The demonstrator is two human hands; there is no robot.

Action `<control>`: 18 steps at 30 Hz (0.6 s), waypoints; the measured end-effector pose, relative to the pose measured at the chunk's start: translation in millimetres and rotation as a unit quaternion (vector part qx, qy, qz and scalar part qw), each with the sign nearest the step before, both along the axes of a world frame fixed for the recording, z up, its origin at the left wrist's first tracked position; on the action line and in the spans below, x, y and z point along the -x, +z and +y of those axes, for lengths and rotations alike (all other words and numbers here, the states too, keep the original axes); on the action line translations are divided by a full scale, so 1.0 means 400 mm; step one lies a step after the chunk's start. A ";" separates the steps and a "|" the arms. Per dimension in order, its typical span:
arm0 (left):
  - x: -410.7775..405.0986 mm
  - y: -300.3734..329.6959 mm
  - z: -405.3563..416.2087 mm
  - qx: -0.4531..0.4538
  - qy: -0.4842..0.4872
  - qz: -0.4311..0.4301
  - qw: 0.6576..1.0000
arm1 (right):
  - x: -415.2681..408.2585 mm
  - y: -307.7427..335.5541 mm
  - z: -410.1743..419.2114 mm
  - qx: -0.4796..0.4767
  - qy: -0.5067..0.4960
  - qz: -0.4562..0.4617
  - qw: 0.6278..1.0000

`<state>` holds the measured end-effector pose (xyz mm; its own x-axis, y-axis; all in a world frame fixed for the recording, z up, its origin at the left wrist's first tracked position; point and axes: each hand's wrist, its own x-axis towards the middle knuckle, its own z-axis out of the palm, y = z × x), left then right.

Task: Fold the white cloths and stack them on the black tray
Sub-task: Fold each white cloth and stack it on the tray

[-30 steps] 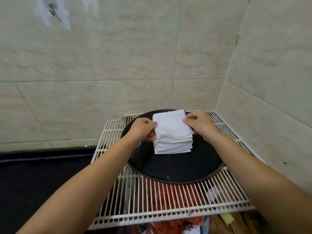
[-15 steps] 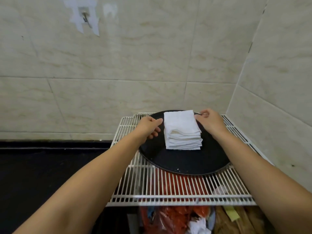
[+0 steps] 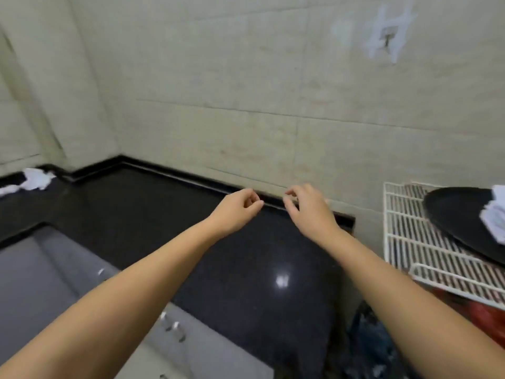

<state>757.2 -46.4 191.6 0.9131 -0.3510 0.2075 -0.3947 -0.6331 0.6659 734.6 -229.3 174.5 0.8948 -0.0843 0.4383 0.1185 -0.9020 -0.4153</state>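
Note:
The black tray (image 3: 461, 214) lies on a white wire rack at the far right, with the stack of folded white cloths (image 3: 495, 217) on it, cut off by the frame edge. A crumpled heap of white cloths (image 3: 34, 180) lies on the black counter at the far left. My left hand (image 3: 237, 209) and my right hand (image 3: 307, 207) hover side by side above the counter's back edge, between tray and heap. Both have loosely curled fingers and hold nothing.
The black stone counter (image 3: 164, 214) runs along a tiled wall and turns a corner at the left. The white wire rack (image 3: 410, 242) stands to the right of the counter, with red bags beneath it. Grey cabinet fronts (image 3: 54, 283) lie below left.
Both hands let go of the cloth stack and swung left, off the tray and over the counter. The view turned left, so tray and stack now sit at the right edge.

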 end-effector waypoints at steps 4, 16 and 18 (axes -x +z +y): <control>0.025 -0.069 0.380 -0.109 0.116 -0.049 0.986 | -0.033 -0.117 0.361 0.063 0.079 0.029 0.994; 0.008 -0.317 1.089 -0.234 0.335 0.036 0.912 | -0.233 -0.338 1.034 0.144 0.273 0.069 0.949; -0.052 -0.328 1.160 -0.240 0.349 0.049 0.905 | -0.308 -0.355 1.118 0.145 0.294 0.076 0.942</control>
<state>777.9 417.6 60.4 0.9527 0.2901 0.0906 0.2588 -0.9306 0.2587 857.9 217.8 32.6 0.8040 0.5488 0.2287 0.5915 -0.7776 -0.2134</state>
